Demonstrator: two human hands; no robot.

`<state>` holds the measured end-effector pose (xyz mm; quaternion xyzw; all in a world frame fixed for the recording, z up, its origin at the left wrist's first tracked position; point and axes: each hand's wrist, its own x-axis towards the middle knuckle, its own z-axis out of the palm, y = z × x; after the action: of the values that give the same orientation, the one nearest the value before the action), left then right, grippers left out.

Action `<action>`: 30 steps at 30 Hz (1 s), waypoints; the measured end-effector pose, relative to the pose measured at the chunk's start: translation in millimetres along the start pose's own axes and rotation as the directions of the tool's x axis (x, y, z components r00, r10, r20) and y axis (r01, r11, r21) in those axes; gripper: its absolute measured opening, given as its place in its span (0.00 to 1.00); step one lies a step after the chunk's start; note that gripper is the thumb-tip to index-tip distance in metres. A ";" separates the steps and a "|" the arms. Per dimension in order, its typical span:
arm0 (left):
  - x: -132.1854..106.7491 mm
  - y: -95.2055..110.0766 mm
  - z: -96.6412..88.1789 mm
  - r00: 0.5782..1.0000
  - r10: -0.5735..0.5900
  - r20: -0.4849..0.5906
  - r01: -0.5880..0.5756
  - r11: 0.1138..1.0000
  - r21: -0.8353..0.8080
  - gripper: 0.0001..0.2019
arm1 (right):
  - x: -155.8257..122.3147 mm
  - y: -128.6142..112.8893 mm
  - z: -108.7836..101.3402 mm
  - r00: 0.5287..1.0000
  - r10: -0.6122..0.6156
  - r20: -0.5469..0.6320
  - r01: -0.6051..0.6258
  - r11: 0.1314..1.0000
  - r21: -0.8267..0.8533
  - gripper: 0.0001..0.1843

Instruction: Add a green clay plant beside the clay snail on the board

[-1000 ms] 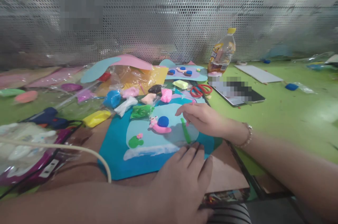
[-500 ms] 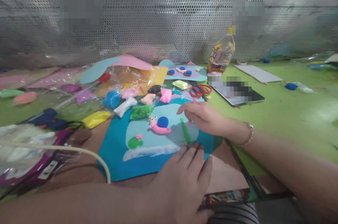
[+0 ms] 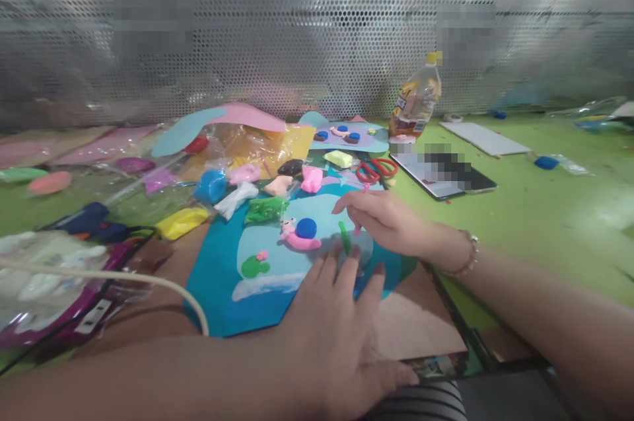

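Observation:
My left hand lies flat with its fingers spread over the lower right of a blue card, fingertips at a thin green clay strip and covering its lower end. Just above, my right hand is closed around a thin pink tool; only its ends show, so its exact kind is unclear. On the card's pale blue patch sit a pink clay snail with a round blue shell, and a green clay piece with a pink flower. A white clay band runs along the bottom.
Bagged clay, including a green packet and a yellow one, lies behind and left. Red-handled scissors, a tablet and a bottle stand beyond. A pale cable crosses the left side.
My left hand has shifted up and slightly left, its fingers spreading and covering more of the green strip. My right hand has stayed nearly in place with the pink tool.

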<state>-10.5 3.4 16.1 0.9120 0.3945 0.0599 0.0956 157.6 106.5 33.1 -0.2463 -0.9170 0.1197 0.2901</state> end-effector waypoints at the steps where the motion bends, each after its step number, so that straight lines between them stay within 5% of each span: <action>1: 1.0 -1.8 0.1 1.000 0.017 0.002 -0.017 1.000 -0.016 0.44 | 0.4 -0.1 0.5 1.000 0.001 0.000 -0.001 1.000 -0.008 0.13; 30: 7.8 -3.1 -6.7 0.999 0.024 0.044 -0.023 0.999 -0.038 0.44 | 2.5 -4.8 5.7 1.000 0.022 0.004 -0.021 0.997 -0.079 0.14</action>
<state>-8.7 12.0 22.2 0.9157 0.3803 0.0479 0.1207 150.7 103.2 31.4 -0.2671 -0.9190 0.0870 0.2767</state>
